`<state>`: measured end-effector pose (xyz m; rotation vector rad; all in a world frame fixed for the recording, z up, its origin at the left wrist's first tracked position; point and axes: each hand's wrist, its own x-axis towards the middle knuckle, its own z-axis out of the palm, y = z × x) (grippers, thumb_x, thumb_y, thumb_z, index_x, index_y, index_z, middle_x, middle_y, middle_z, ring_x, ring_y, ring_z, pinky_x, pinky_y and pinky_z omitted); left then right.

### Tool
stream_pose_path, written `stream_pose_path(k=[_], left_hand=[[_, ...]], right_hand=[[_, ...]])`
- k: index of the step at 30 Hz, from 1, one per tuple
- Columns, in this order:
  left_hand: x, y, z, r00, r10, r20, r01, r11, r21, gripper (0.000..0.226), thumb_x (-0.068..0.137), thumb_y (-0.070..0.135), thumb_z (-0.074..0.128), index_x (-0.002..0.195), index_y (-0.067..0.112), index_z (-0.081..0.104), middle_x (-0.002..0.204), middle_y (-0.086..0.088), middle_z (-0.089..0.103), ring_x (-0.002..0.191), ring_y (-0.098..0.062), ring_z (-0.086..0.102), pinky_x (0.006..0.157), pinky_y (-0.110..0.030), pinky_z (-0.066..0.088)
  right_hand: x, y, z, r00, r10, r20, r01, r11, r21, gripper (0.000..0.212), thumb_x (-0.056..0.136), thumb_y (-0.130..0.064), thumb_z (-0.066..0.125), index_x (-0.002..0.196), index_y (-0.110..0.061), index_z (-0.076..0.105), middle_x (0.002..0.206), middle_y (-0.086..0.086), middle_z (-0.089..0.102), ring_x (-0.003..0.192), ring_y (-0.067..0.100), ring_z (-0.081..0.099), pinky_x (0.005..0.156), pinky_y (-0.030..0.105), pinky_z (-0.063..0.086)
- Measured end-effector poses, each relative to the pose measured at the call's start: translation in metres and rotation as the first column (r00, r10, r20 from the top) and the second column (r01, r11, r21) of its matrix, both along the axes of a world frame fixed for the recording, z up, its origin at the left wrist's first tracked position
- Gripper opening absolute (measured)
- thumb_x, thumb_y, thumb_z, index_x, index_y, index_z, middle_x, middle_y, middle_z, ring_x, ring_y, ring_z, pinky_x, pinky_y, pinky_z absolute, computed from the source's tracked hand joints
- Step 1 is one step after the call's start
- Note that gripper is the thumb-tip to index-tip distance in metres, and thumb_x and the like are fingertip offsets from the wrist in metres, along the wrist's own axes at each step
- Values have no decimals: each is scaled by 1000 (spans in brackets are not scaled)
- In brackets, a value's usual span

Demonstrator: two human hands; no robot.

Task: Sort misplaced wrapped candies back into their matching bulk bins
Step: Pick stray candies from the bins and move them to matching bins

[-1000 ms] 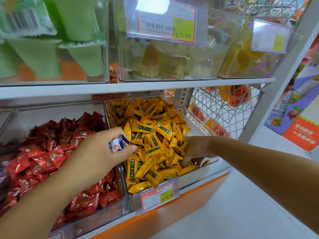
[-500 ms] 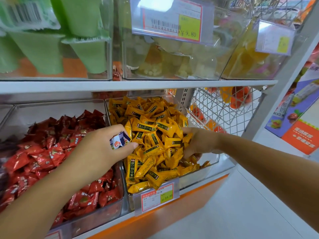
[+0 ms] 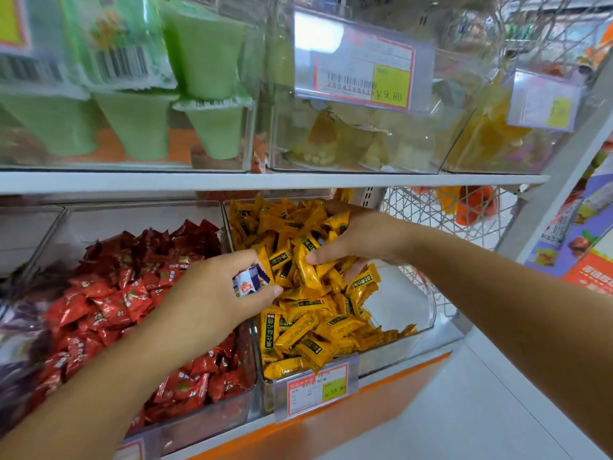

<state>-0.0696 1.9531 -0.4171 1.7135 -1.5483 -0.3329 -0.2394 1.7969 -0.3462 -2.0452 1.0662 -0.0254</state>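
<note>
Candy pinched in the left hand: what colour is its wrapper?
The candy is wrapped white and blue with a small red logo; the head view shows it.

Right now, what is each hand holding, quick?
Left hand: closed, pinching a blue-and-white wrapped candy.
Right hand: buried among yellow wrapped candies; grip cannot be told.

A stray candy [image 3: 249,283] sits in the left hand [image 3: 207,295], just left of the right hand [image 3: 363,240], which grips candies [image 3: 306,268] inside the bin [image 3: 418,310].
</note>
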Motion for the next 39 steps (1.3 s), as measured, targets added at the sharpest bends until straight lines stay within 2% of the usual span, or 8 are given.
stream_pose_path(k=[3, 6, 10, 17, 21, 30, 35, 39], left_hand=[[0, 1, 1, 1000, -7, -21, 7, 1000, -9, 26, 80, 44, 70, 70, 24, 55, 72, 2, 58, 54, -7, 47, 52, -16, 37], [0, 2, 2, 999, -12, -38, 12, 1000, -10, 25, 80, 42, 70, 69, 25, 55, 70, 4, 58, 52, -6, 46, 50, -17, 35], [0, 3, 4, 999, -20, -39, 19, 1000, -7, 22, 82, 41, 70, 68, 30, 56, 69, 11, 59, 54, -4, 49, 51, -15, 37], [1, 0, 1, 1000, 5, 8, -5, 1000, -17, 26, 80, 46, 68, 70, 27, 54, 71, 5, 56, 56, -7, 46, 55, -20, 37], [-1, 1, 2, 1000, 14, 21, -14, 1000, -12, 26, 82, 45, 68, 70, 27, 53, 70, 9, 55, 55, -5, 45, 54, -16, 36], [-4, 2, 6, 999, 24, 39, -24, 1000, -5, 26, 82, 44, 67, 72, 23, 56, 72, 8, 55, 52, -4, 44, 49, -13, 34], [-4, 2, 6, 999, 32, 28, -31, 999, -9, 25, 80, 42, 69, 71, 22, 57, 72, 4, 57, 53, -5, 46, 50, -14, 34], [-7, 2, 7, 999, 42, 19, -42, 999, -9, 23, 80, 40, 69, 71, 23, 57, 70, 6, 57, 53, -5, 46, 49, -13, 33]], right_hand=[[12, 12, -2, 1000, 17, 19, -16, 1000, -12, 65, 75, -36, 79, 132, -25, 48, 111, -8, 56, 68, 12, 71, 74, 26, 59], [15, 13, -6, 995, 60, 84, -59, 998, -19, 90, 74, -31, 81, 147, -36, 28, 140, -8, 37, 94, 19, 67, 70, 35, 61], [7, 8, -1, 982, 52, 182, -57, 998, 20, 79, 74, -24, 81, 139, -43, 39, 134, 0, 48, 92, 21, 71, 80, 35, 59], [-2, -5, 0, 931, -64, 359, 14, 990, 139, 65, 82, 0, 70, 137, -26, 47, 109, 8, 65, 93, 24, 71, 91, 37, 55], [-5, -8, -2, 911, -51, 410, 2, 993, 120, 42, 84, 8, 65, 112, -23, 61, 112, 16, 63, 95, 26, 70, 82, 34, 58], [-26, -16, 0, 985, -13, 173, 57, 965, -257, 22, 84, -4, 70, 93, -23, 67, 104, 5, 65, 86, 18, 68, 59, 27, 59], [-41, -21, -2, 979, 8, -204, -81, 932, -352, 21, 85, -14, 67, 100, -29, 67, 102, -4, 66, 91, 19, 68, 71, 31, 60], [-38, -17, -6, 995, 55, -79, -88, 856, -510, 25, 91, -36, 62, 114, -29, 65, 116, -13, 58, 113, 8, 55, 91, 22, 43]])
